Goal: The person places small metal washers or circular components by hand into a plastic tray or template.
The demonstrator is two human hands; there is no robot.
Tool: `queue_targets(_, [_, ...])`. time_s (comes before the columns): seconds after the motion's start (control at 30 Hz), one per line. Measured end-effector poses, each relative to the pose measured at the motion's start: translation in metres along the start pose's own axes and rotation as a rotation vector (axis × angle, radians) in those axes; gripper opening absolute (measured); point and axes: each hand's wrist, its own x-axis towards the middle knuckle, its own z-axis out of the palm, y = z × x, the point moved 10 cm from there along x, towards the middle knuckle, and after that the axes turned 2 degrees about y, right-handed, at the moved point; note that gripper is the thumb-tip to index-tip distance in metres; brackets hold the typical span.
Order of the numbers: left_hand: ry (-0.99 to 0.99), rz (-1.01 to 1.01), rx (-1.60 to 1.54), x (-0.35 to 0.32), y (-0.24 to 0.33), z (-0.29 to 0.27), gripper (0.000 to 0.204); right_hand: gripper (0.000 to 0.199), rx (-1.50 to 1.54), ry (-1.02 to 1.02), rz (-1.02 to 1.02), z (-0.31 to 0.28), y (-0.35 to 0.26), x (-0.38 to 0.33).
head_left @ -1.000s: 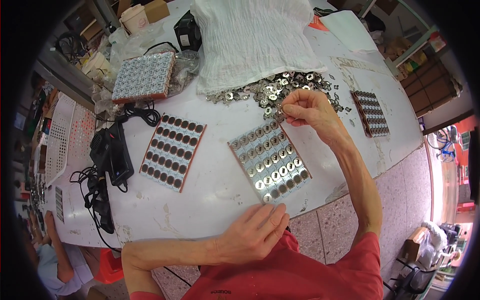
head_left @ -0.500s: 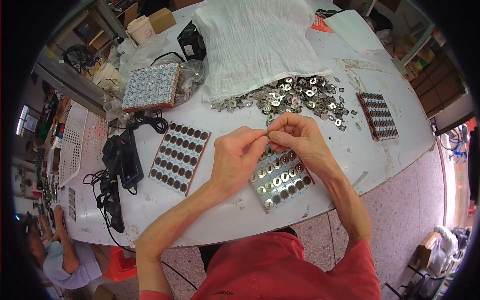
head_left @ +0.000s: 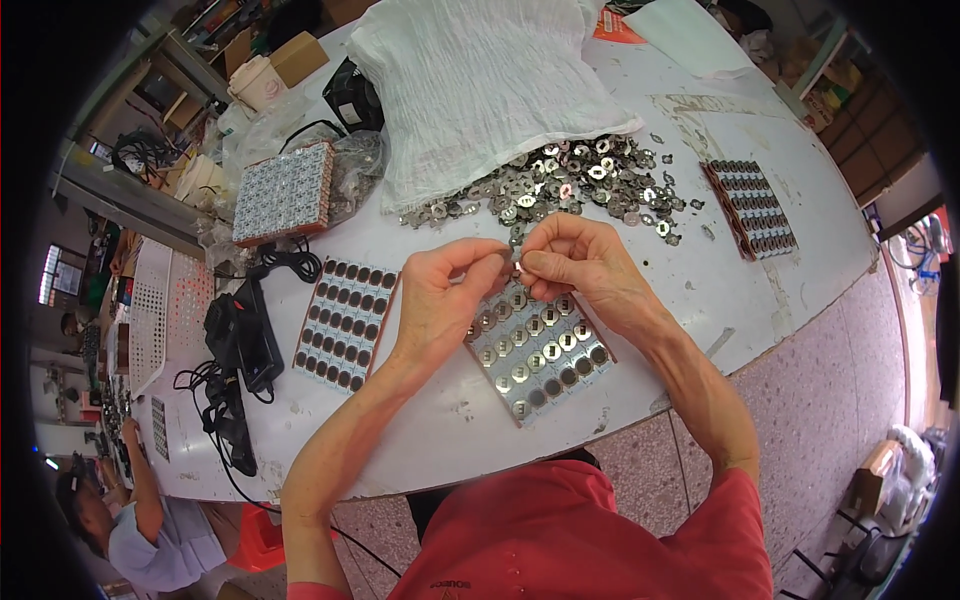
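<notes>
My two hands are close together above the near panel. My left hand [head_left: 437,290] is closed, thumb and forefinger pinched; what its tips hold, if anything, is hidden. My right hand [head_left: 580,262] pinches a small shiny metal clip [head_left: 517,268] at its fingertips, facing the left fingertips. Below lies a pale circuit-board panel [head_left: 520,352] set with rows of shiny metal clips; several dark round spots show bare along its near right side. Beyond my hands, a heap of loose metal clips [head_left: 600,180] spills from a white woven sack [head_left: 490,90].
A panel with dark round spots [head_left: 345,325] lies left of my left forearm. Stacked panels [head_left: 285,195] stand farther back, and another stack [head_left: 750,210] sits at right. A black power adapter [head_left: 243,335] with cables is at left, near a white perforated basket [head_left: 150,310]. A person [head_left: 150,535] sits at lower left.
The whole view has shifted, so most table things sit farther left. My hands stay together over the panel, with a slightly wider gap between their fingertips.
</notes>
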Motion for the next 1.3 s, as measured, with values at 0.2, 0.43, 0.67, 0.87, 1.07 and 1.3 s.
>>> queue_targets(0.2, [0.185, 0.422, 0.542, 0.021, 0.034, -0.013, 0.026, 0.012, 0.004, 0.022, -0.029, -0.004, -0.005, 0.000])
queue_targets(0.43, [0.016, 1.071, 0.665, -0.094, 0.101, 0.049, 0.032, 0.017, -0.048, 0.118, -0.057, -0.025, -0.009, 0.000])
queue_targets(0.67, [-0.438, 1.163, 0.819, -0.197, 0.053, 0.104, 0.027, 0.016, -0.122, 0.107, -0.051, -0.013, -0.014, -0.010])
queue_targets(0.87, [-0.122, 0.912, 0.851, -0.153, 0.047, 0.039, 0.044, 0.015, -0.264, 0.016, 0.036, 0.006, -0.018, -0.057])
queue_targets(1.07, [-0.213, 0.622, 0.872, -0.135, 0.026, 0.034, 0.059, 0.017, -0.265, -0.079, 0.186, 0.026, 0.022, -0.087])
queue_targets(1.3, [-0.217, 0.560, 0.889, -0.129, 0.010, 0.032, 0.059, 0.017, -0.512, -0.060, 0.273, 0.028, 0.026, -0.092])
